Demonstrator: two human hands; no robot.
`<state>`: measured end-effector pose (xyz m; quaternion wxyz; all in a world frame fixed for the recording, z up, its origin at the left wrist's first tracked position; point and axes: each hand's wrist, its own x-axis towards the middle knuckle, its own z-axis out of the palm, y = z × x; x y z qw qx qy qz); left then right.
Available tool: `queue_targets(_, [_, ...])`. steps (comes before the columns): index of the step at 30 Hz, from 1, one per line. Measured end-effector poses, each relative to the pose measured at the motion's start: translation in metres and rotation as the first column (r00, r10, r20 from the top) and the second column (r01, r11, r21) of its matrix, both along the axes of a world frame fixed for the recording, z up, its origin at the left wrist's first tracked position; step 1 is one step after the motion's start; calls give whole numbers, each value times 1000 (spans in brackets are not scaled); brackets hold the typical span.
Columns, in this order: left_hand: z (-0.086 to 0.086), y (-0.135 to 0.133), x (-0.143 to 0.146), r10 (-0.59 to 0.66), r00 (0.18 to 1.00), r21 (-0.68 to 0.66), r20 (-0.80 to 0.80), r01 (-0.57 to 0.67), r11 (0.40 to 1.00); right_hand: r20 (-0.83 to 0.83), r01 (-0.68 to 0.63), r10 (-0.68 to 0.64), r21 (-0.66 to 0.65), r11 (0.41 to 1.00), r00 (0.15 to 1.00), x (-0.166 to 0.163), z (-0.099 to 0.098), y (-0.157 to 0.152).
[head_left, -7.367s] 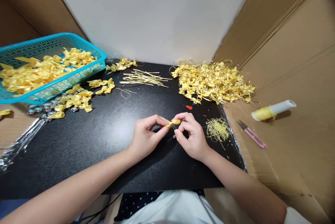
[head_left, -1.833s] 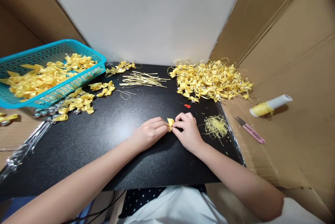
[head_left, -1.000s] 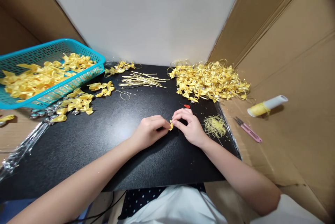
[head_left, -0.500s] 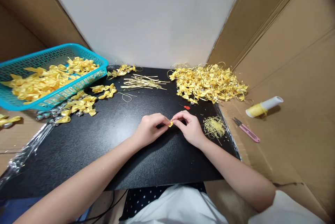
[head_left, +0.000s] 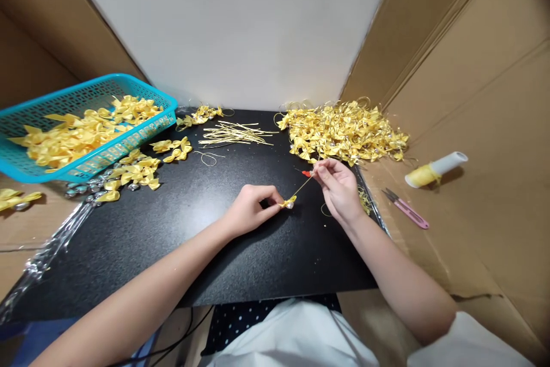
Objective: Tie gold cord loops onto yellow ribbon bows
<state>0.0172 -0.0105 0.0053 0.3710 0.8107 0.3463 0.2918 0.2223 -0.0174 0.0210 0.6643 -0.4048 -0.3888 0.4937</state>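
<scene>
Over the middle of the black table, my left hand (head_left: 253,209) pinches a small yellow ribbon bow (head_left: 290,202) with a silvery bell on it. A thin gold cord (head_left: 303,186) runs taut from the bow up to my right hand (head_left: 339,186), whose thumb and fingers are closed on it. Part of the cord hangs in a loop below the right hand. Just beside the right fingertips lies a red needle threader (head_left: 306,173), partly covered. Behind my right wrist is a heap of cord scraps (head_left: 366,201), mostly hidden.
A turquoise basket (head_left: 169,105) of yellow bows stands at the left, with bows and bells (head_left: 133,172) beside it. Cut gold cords (head_left: 236,134) lie at the back, near a pile of corded bows (head_left: 344,132). Pink thread snips (head_left: 406,209) and a white tube (head_left: 447,164) lie right.
My right hand has moved up and to the right, away from the left, drawing the cord taut. The bow and bell now show at my left fingertips.
</scene>
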Motion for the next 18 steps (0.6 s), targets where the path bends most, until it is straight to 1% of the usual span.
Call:
queue_targets(2, [1,-3,2,11,995,-188,96,7,982,-12,0,-1,-40,999,1000,1,-1,2])
queue_targets(4, [0,-5,4,24,976,-372,215,59,926,-16,-6,4,-83,997,1000,1,-4,4])
queue_targets(6, [-1,-7,7,48,954,-501,297,113,858,-22,-22,20,-116,993,1000,0,-7,5])
queue_targets(10, [-2,-10,11,166,916,-654,364,125,746,-51,-58,50,-160,985,997,-1,-9,4])
queue_targets(14, [-2,-12,13,316,848,-773,425,159,614,-72,-66,53,-192,979,996,-3,-12,3])
queue_targets(16, [-2,-14,14,361,818,-796,447,179,579,-88,-62,44,-205,977,995,-4,-14,3])
queue_targets(18, [-3,-15,15,387,804,-800,452,174,574,-104,-61,38,-224,973,994,-5,-17,3])
